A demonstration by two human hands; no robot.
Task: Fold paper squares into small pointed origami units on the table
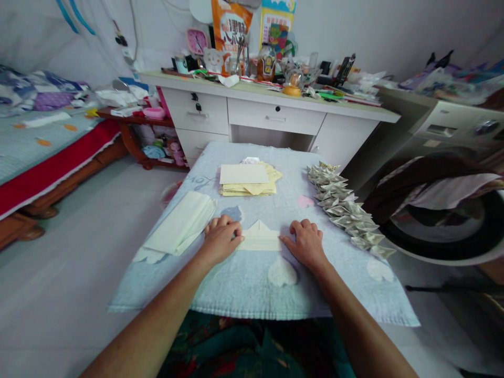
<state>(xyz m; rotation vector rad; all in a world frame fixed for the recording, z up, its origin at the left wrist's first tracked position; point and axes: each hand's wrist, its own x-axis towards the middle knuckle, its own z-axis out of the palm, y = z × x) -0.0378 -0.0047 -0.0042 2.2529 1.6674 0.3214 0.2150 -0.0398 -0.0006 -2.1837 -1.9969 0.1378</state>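
A pale yellow sheet of folded paper [260,239] lies flat on the cloth before me, a small triangular peak at the middle of its far edge. My left hand [223,237] is at its left end, fingers curled and thumb on the paper. At the right end my right hand [305,240] has its fingers curled too, the thumb tip on the paper's corner. Both palms rest low on the cloth; what lies under the curled fingers is hidden. Beyond the paper sits a stack of yellow paper [248,189] with a plain card [243,174] on top.
A pale green folded bundle [181,223] lies left on the blue cloth [236,294]. Several pointed folded-paper pieces [346,207] form a long row on the right. Behind stands a cluttered white desk [252,113]; a washing machine [441,131] is at right, a bed [51,157] at left.
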